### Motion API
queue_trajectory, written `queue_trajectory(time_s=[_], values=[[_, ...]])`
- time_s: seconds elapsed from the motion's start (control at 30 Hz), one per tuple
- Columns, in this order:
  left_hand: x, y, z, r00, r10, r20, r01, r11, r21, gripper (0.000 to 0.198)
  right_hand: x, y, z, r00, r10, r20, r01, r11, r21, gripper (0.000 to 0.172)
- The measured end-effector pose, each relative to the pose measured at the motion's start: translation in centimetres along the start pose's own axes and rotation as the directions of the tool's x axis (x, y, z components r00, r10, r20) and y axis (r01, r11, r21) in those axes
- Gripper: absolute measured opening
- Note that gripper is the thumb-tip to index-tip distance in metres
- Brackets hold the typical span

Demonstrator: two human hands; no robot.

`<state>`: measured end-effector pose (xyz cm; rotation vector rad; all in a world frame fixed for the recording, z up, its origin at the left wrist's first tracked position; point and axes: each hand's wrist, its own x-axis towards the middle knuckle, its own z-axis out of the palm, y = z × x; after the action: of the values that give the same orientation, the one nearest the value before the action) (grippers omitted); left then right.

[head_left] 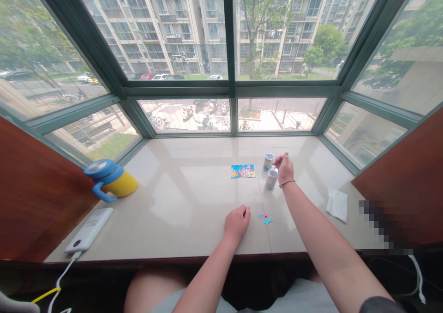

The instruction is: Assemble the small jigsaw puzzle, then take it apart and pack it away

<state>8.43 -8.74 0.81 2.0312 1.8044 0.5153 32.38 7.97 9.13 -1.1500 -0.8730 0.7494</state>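
Note:
My right hand (285, 169) is raised at the open tops of two small printed canisters, its fingers closed around small multicoloured pieces that look like jigsaw puzzle pieces (278, 162). The farther canister (268, 162) and the nearer canister (272, 179) stand upright, close together, just left of this hand. My left hand (237, 222) rests on the tabletop near the front edge, fingers curled in; its palm is hidden. Right of it lie several loose blue and pink jigsaw puzzle pieces (267, 220). A colourful picture card (242, 171) lies flat left of the canisters.
On the left are a blue and yellow jug (121, 179), lying on its side or strongly tilted, and a white power bank (89, 230) with a cable. A white tissue (337, 205) lies at the right. Window frames (231, 91) border the pale tabletop (187, 211); wooden panels flank it.

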Motion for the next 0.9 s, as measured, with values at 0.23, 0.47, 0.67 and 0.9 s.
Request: queue_trajectory(time_s=[0.23,0.47,0.67,0.9], values=[[0.0,0.0,0.1,1.000,-0.008,0.011,0.008,1.000,0.002,0.041,-0.9,0.3,-0.1,0.999,0.008,0.047,-0.013,0.993,0.119,0.071],[0.1,-0.1,0.1,1.000,0.004,0.000,-0.004,1.000,-0.006,0.043,-4.3,-0.8,-3.0,0.994,-0.112,-0.020,0.103,0.962,-0.251,0.060],[0.1,-0.3,0.5,1.000,0.000,-0.009,0.000,1.000,-0.007,0.041,-10.5,-0.7,-7.8,0.741,0.147,0.656,0.379,0.714,-0.589,0.027],[0.1,-0.1,0.4,1.000,-0.010,0.000,0.010,1.000,0.002,0.039,-14.8,1.1,-9.2,0.555,0.365,0.748,0.545,0.519,-0.658,0.042]])
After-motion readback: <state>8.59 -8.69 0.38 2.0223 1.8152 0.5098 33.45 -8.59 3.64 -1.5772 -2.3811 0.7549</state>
